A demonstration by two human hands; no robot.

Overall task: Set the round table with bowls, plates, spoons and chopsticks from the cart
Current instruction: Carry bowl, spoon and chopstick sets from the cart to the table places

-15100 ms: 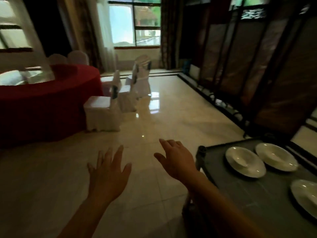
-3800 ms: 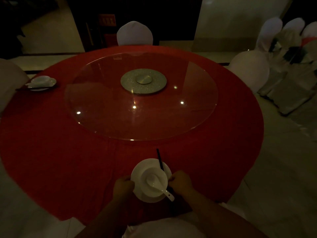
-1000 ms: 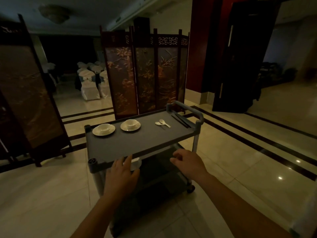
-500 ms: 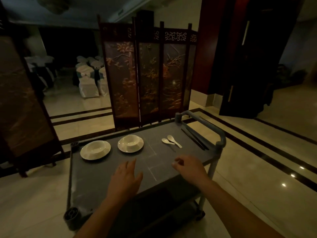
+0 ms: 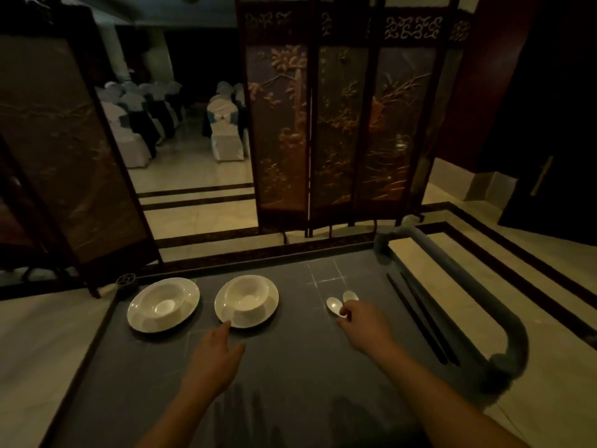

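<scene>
right grip (image 5: pixel 361 324) pinches the nearer spoon (image 5: pixel 333 305); left grip (image 5: pixel 216 354), fingers straight, touches the closer plate (image 5: pixel 223 311).

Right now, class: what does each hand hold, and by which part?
The right hand pinches the left small white ceramic spoon by its handle. The left hand, fingers straight, holds nothing.

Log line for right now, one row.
stage: pickup at cart | left hand: open, at right plate rim | right hand: pinching spoon | chopsticks: untouched
</scene>
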